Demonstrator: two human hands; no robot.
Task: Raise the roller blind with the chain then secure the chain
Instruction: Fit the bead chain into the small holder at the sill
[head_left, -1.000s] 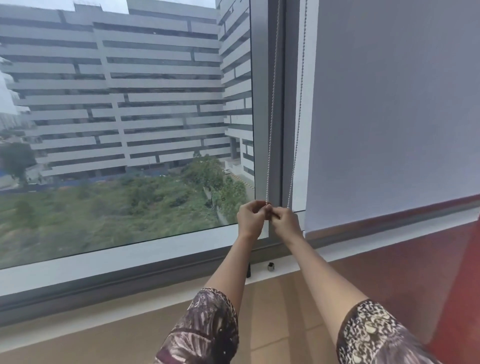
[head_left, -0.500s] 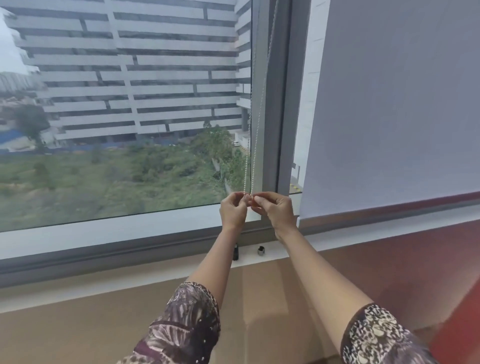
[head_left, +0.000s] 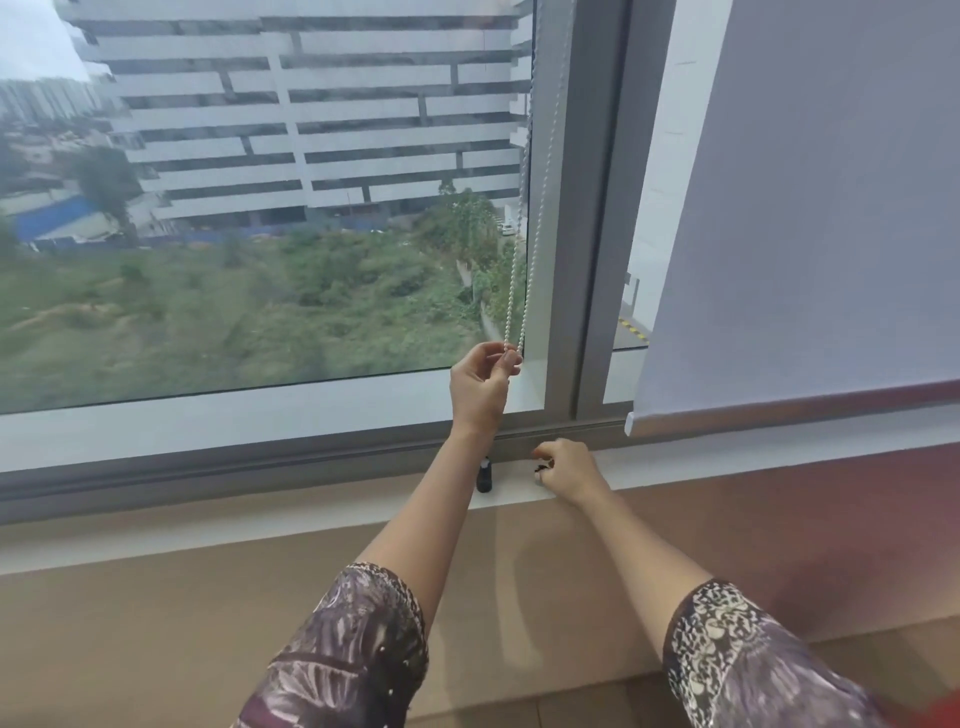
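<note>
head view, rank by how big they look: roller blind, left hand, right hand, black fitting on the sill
1. roller blind, largest
2. left hand, pinching the chain, and right hand: look alike, not ranked
3. black fitting, smallest

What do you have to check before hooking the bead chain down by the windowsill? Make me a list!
1. The left hand has a grip on the bead chain: ok, it pinches the bottom of the loop.
2. The chain's two strands hang straight with no tangle: ok.
3. The right hand holds the small dark fitting on the windowsill: cannot tell, the fingers curl at it and hide most of it.
4. The chain's loop is down at the fitting: not ok, it is held above the sill.
5. The left pane is uncovered: ok, as far as the view shows.
</note>
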